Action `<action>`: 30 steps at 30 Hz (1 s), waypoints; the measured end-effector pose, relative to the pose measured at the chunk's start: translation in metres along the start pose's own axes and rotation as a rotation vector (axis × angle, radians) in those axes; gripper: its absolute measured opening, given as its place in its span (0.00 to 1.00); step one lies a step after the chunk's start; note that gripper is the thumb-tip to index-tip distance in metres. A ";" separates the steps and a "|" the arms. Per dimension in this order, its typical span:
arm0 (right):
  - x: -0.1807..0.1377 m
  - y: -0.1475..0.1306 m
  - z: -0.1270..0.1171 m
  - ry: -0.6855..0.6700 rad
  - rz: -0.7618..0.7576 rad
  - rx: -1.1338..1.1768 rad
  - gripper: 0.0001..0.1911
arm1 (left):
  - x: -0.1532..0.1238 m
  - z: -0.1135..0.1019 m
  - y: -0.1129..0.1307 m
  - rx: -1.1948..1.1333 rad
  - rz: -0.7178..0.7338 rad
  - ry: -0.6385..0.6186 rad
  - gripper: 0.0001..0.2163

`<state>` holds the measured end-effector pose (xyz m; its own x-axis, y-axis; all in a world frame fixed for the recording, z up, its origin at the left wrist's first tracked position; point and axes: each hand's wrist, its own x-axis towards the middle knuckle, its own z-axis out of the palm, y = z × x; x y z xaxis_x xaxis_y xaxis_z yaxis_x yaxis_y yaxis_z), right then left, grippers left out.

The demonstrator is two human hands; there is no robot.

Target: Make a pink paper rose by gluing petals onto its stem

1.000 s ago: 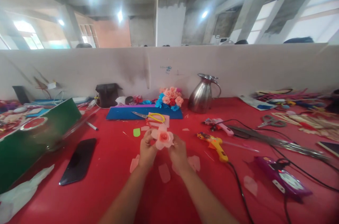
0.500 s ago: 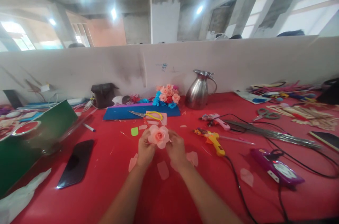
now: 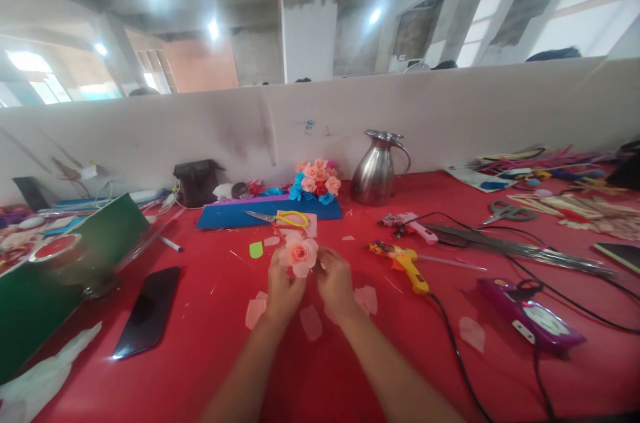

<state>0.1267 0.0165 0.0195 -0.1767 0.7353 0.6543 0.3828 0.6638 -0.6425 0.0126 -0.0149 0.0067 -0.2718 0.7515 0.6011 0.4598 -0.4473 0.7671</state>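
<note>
A pink paper rose (image 3: pixel 299 254) is held up over the red table (image 3: pixel 210 343), bloom facing me. My left hand (image 3: pixel 281 290) grips it from the left and below. My right hand (image 3: pixel 336 283) pinches its right side with the fingertips. Loose pink petal cutouts (image 3: pixel 311 323) lie on the table around and under both hands. Whatever is beneath the bloom is hidden by my fingers.
A yellow glue gun (image 3: pixel 406 264), a pink glue gun (image 3: pixel 410 226) and their black cords lie to the right. Yellow-handled scissors (image 3: pixel 285 218) rest on blue foam (image 3: pixel 235 215) beside a flower cluster (image 3: pixel 316 179). A steel jug (image 3: pixel 374 168), black phone (image 3: pixel 148 310), purple device (image 3: pixel 534 323), green board (image 3: pixel 65 256).
The rose has shifted slightly left between my hands and turned a little. Both hands stay closed on it at about the same spot.
</note>
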 end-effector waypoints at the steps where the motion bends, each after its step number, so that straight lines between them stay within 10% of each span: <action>1: 0.000 0.000 0.000 0.001 0.000 0.002 0.11 | 0.000 0.000 0.000 -0.001 -0.002 0.000 0.12; 30: -0.003 0.000 0.003 -0.001 0.000 -0.014 0.10 | 0.002 0.001 0.004 -0.487 -0.329 0.005 0.11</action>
<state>0.1247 0.0148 0.0165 -0.1774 0.7353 0.6541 0.3958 0.6618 -0.6367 0.0148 -0.0143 0.0107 -0.3390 0.8868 0.3140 -0.0904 -0.3629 0.9274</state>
